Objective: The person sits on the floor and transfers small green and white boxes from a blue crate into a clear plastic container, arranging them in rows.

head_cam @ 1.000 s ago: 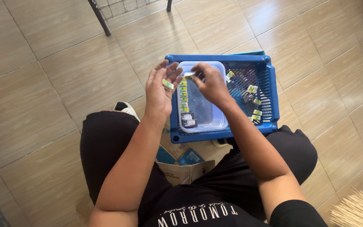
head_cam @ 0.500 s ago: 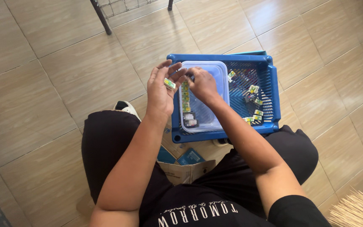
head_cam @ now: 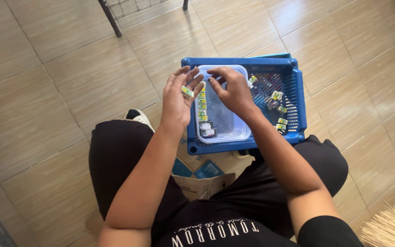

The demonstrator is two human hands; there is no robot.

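Two hands over a blue basket (head_cam: 298, 91) on beige tiles (head_cam: 69, 91); left fingers (head_cam: 189, 83) pinch a small packet (head_cam: 187, 91), right unclear.

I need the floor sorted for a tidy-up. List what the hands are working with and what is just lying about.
In use:
- left hand, pinching a small green-and-white piece
- right hand, over the clear tub
- clear tub with a row of pieces
- blue basket with loose pieces

Lying about:
- cardboard box
- broom bristles
- metal rack leg
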